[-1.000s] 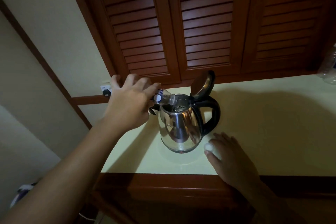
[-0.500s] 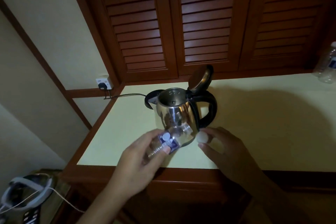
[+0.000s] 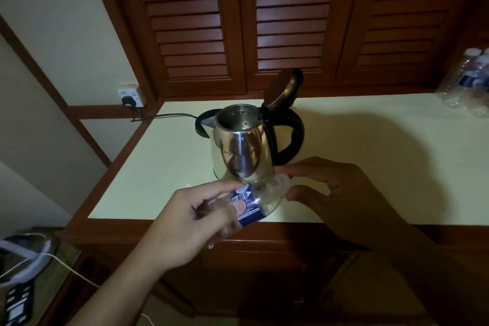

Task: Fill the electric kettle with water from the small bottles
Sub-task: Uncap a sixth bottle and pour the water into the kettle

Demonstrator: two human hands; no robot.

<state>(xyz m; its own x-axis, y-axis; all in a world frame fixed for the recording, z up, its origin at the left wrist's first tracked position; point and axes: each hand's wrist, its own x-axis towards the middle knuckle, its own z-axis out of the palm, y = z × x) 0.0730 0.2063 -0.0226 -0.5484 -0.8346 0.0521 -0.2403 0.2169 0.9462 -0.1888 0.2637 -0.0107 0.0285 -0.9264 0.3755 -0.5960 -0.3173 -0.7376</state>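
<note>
Bare counter (image 3: 370, 156) right of kettle (image 3: 242, 148)

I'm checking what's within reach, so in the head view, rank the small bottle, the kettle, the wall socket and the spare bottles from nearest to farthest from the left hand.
1. Small bottle, held in the left hand.
2. Kettle, just behind it, mid-counter.
3. Wall socket, far left, on the wall.
4. Spare bottles, far right end of the counter.

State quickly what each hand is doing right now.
Left hand: grips the bottle.
Right hand: pinches the cap at the bottle's mouth.
</note>
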